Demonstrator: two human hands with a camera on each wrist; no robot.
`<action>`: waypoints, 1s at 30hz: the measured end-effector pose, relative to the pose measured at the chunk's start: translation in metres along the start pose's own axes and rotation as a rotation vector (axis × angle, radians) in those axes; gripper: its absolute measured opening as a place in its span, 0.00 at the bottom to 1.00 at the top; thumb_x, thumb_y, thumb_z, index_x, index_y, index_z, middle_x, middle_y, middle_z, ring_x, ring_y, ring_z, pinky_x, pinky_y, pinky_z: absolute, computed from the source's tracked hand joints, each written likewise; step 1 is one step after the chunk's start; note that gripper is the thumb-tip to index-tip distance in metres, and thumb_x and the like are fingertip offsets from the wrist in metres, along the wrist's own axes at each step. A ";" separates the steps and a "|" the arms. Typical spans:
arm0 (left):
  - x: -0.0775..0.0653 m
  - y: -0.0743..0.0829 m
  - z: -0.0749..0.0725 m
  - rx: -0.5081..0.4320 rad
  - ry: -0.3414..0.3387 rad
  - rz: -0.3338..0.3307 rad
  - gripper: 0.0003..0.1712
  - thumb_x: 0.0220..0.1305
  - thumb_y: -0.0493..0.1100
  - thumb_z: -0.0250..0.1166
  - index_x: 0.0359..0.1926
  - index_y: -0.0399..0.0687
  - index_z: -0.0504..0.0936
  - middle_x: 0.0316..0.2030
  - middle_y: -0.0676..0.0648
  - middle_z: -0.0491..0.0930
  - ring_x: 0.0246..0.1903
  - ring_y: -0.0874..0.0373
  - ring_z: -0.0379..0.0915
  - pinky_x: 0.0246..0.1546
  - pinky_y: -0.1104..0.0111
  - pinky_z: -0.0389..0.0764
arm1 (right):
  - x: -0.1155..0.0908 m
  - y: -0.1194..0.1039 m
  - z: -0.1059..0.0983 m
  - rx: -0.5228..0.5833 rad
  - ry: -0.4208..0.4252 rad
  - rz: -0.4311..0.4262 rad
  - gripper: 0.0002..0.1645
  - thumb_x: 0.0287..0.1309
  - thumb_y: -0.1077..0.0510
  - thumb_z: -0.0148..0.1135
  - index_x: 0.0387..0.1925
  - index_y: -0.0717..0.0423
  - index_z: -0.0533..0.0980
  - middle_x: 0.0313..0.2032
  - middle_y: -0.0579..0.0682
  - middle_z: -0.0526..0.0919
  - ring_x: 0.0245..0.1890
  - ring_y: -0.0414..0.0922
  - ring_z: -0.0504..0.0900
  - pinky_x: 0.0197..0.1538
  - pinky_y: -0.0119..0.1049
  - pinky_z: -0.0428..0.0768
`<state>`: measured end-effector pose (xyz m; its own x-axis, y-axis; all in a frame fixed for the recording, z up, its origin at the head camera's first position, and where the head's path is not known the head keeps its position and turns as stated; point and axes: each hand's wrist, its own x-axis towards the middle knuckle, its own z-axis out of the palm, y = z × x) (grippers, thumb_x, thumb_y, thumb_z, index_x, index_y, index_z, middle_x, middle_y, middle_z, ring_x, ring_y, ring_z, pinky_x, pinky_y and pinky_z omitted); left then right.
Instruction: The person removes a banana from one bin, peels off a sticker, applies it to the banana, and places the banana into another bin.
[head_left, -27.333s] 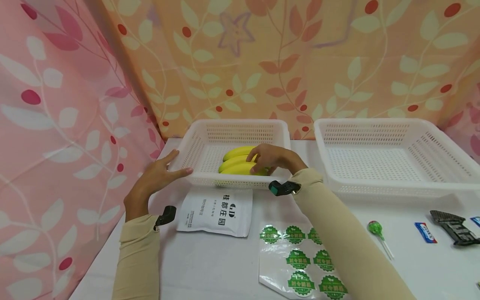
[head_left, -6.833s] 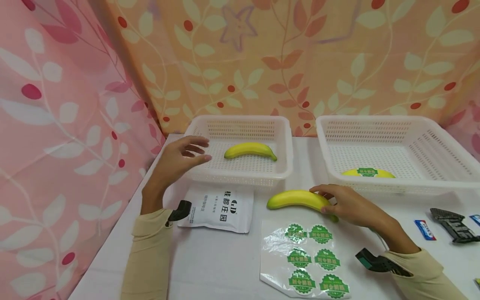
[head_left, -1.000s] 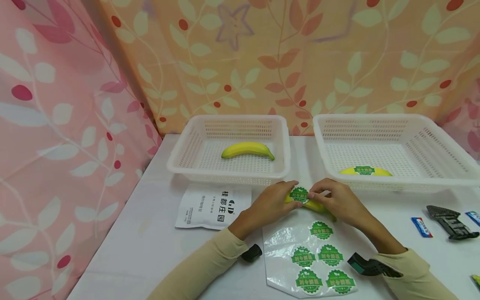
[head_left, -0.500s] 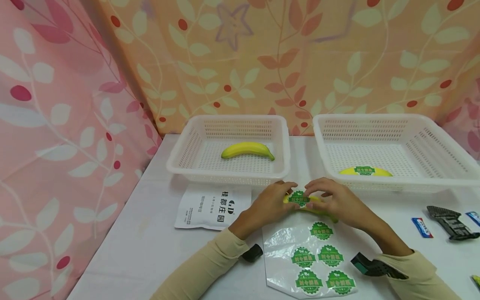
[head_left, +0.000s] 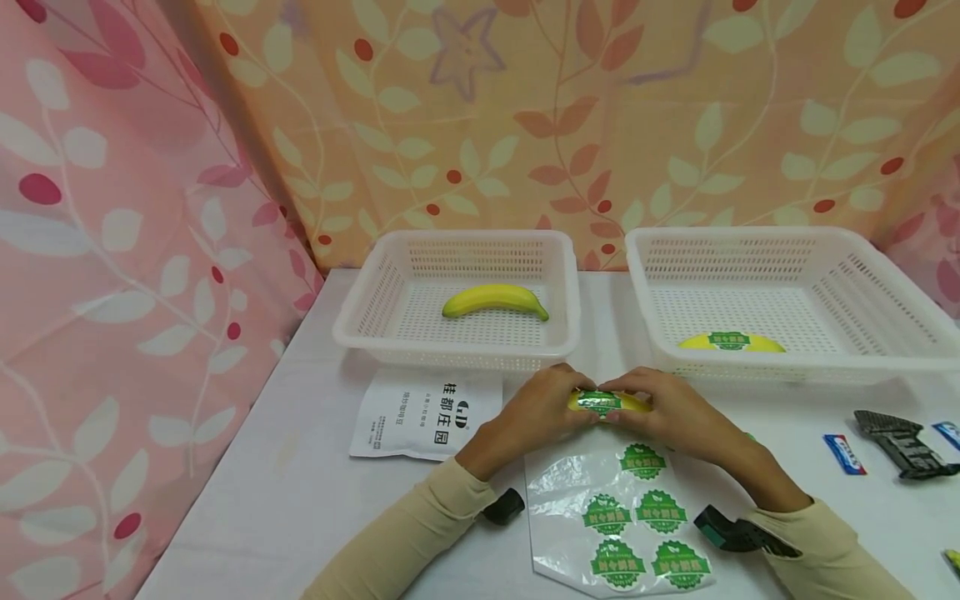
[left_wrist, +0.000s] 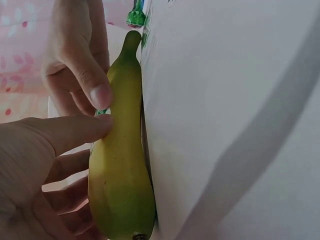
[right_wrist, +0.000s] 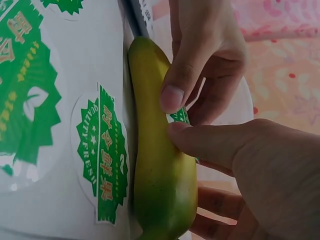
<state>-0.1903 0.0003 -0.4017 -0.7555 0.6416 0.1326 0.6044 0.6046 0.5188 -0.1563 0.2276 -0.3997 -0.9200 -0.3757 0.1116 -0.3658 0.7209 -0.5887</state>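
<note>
A curved yellow banana [left_wrist: 125, 147], running left to right, is being clamped in the fingers of left hand [head_left: 550, 405] and right hand [head_left: 670, 412], equally near its jagged-edged green sticker [head_left: 599, 402].

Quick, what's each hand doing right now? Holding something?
Left hand: holding one end of a banana, between thumb and fingers.
Right hand: holding the same banana from its other side, also between thumb and fingers.

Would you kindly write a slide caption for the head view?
Left hand and right hand hold a banana wearing a green label beyond a sticker sheet, white baskets behind.
</note>
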 end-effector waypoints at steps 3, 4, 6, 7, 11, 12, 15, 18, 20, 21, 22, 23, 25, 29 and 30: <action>0.000 0.000 0.000 0.014 0.004 0.010 0.20 0.64 0.47 0.78 0.54 0.44 0.89 0.44 0.52 0.87 0.43 0.65 0.77 0.45 0.76 0.77 | 0.000 -0.002 0.002 -0.031 0.009 -0.017 0.23 0.59 0.50 0.80 0.55 0.47 0.87 0.48 0.42 0.88 0.46 0.41 0.81 0.49 0.39 0.80; 0.000 0.001 -0.001 0.023 0.006 0.014 0.20 0.64 0.47 0.79 0.53 0.44 0.90 0.44 0.52 0.87 0.42 0.65 0.77 0.44 0.77 0.76 | 0.000 -0.002 0.002 -0.041 0.012 -0.021 0.23 0.58 0.49 0.80 0.54 0.48 0.87 0.47 0.41 0.88 0.45 0.41 0.81 0.49 0.39 0.80; 0.000 0.001 -0.001 0.024 0.009 0.024 0.18 0.63 0.48 0.79 0.50 0.45 0.90 0.41 0.53 0.88 0.39 0.66 0.77 0.41 0.77 0.76 | 0.000 -0.004 0.003 -0.053 0.011 -0.023 0.23 0.58 0.48 0.81 0.54 0.48 0.87 0.47 0.41 0.88 0.44 0.40 0.81 0.48 0.39 0.80; 0.000 0.001 -0.002 0.023 0.008 0.026 0.18 0.62 0.48 0.80 0.49 0.45 0.91 0.40 0.53 0.88 0.38 0.67 0.76 0.40 0.77 0.75 | -0.001 -0.004 0.003 -0.056 0.011 -0.024 0.23 0.58 0.48 0.81 0.54 0.49 0.87 0.47 0.42 0.88 0.44 0.40 0.81 0.48 0.39 0.80; -0.001 0.000 -0.004 -0.006 -0.013 0.023 0.15 0.62 0.48 0.80 0.46 0.46 0.90 0.37 0.55 0.86 0.36 0.67 0.74 0.37 0.78 0.75 | -0.002 -0.004 0.000 -0.033 -0.001 -0.005 0.23 0.57 0.49 0.81 0.53 0.50 0.88 0.48 0.43 0.89 0.46 0.41 0.82 0.48 0.39 0.82; -0.001 -0.001 -0.005 -0.019 -0.022 0.015 0.15 0.62 0.48 0.79 0.46 0.46 0.89 0.37 0.56 0.85 0.36 0.67 0.74 0.37 0.78 0.75 | -0.002 -0.003 -0.002 -0.020 -0.006 0.001 0.22 0.57 0.49 0.81 0.52 0.50 0.88 0.48 0.44 0.89 0.46 0.42 0.83 0.48 0.39 0.83; -0.001 -0.004 -0.008 -0.056 -0.047 -0.007 0.16 0.63 0.47 0.79 0.47 0.46 0.88 0.38 0.56 0.85 0.37 0.67 0.75 0.40 0.78 0.76 | -0.003 -0.001 -0.006 0.005 -0.025 0.023 0.21 0.57 0.48 0.81 0.51 0.50 0.88 0.48 0.45 0.90 0.48 0.44 0.85 0.47 0.40 0.84; -0.001 -0.007 -0.011 -0.070 -0.059 -0.019 0.16 0.63 0.48 0.79 0.46 0.47 0.89 0.38 0.56 0.86 0.38 0.68 0.76 0.42 0.77 0.76 | -0.003 0.000 -0.008 0.013 -0.038 0.025 0.21 0.57 0.46 0.81 0.49 0.49 0.89 0.47 0.46 0.91 0.47 0.44 0.85 0.47 0.39 0.83; -0.001 -0.008 -0.012 -0.066 -0.059 -0.015 0.15 0.63 0.49 0.80 0.45 0.47 0.89 0.38 0.56 0.86 0.37 0.69 0.76 0.41 0.77 0.76 | -0.003 0.000 -0.010 0.006 -0.035 0.021 0.22 0.56 0.45 0.81 0.49 0.50 0.89 0.47 0.45 0.91 0.47 0.44 0.85 0.47 0.39 0.82; -0.001 -0.008 -0.013 -0.064 -0.058 -0.014 0.15 0.62 0.49 0.80 0.45 0.47 0.89 0.37 0.57 0.87 0.37 0.69 0.76 0.40 0.77 0.76 | -0.003 0.001 -0.010 0.003 -0.031 0.020 0.22 0.56 0.45 0.82 0.49 0.50 0.89 0.47 0.45 0.91 0.47 0.44 0.84 0.47 0.39 0.82; -0.001 -0.008 -0.013 -0.063 -0.056 -0.013 0.15 0.62 0.50 0.80 0.45 0.48 0.89 0.37 0.57 0.87 0.36 0.70 0.76 0.40 0.77 0.76 | -0.004 0.001 -0.010 0.001 -0.026 0.015 0.22 0.56 0.45 0.82 0.49 0.50 0.90 0.47 0.45 0.91 0.47 0.44 0.85 0.47 0.40 0.82; -0.001 -0.008 -0.014 -0.062 -0.054 -0.011 0.15 0.62 0.50 0.80 0.44 0.48 0.90 0.37 0.57 0.87 0.36 0.70 0.76 0.39 0.78 0.76 | -0.004 0.001 -0.011 -0.002 -0.021 0.010 0.22 0.55 0.45 0.82 0.49 0.51 0.90 0.47 0.45 0.91 0.48 0.45 0.85 0.48 0.41 0.83; -0.002 -0.008 -0.014 -0.064 -0.051 -0.011 0.15 0.61 0.50 0.80 0.44 0.48 0.90 0.36 0.57 0.87 0.35 0.71 0.76 0.39 0.78 0.76 | -0.004 0.001 -0.011 -0.004 -0.015 0.003 0.23 0.55 0.46 0.82 0.49 0.52 0.90 0.47 0.45 0.91 0.48 0.45 0.85 0.48 0.43 0.83; -0.002 -0.009 -0.013 -0.081 -0.060 -0.028 0.15 0.61 0.50 0.80 0.43 0.48 0.89 0.37 0.57 0.88 0.37 0.71 0.78 0.41 0.78 0.76 | -0.004 0.002 -0.011 0.006 -0.023 -0.003 0.23 0.55 0.47 0.82 0.50 0.53 0.90 0.47 0.46 0.91 0.48 0.45 0.86 0.47 0.41 0.85; -0.002 -0.009 -0.012 -0.089 -0.065 -0.036 0.14 0.62 0.50 0.80 0.43 0.48 0.89 0.38 0.56 0.89 0.38 0.70 0.79 0.41 0.78 0.77 | -0.004 0.002 -0.012 0.007 -0.037 0.008 0.24 0.55 0.47 0.82 0.51 0.53 0.89 0.47 0.46 0.91 0.48 0.45 0.86 0.46 0.39 0.85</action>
<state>-0.1976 -0.0124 -0.3965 -0.7569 0.6508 0.0589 0.5499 0.5857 0.5954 -0.1546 0.2374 -0.3916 -0.9170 -0.3914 0.0769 -0.3572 0.7202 -0.5948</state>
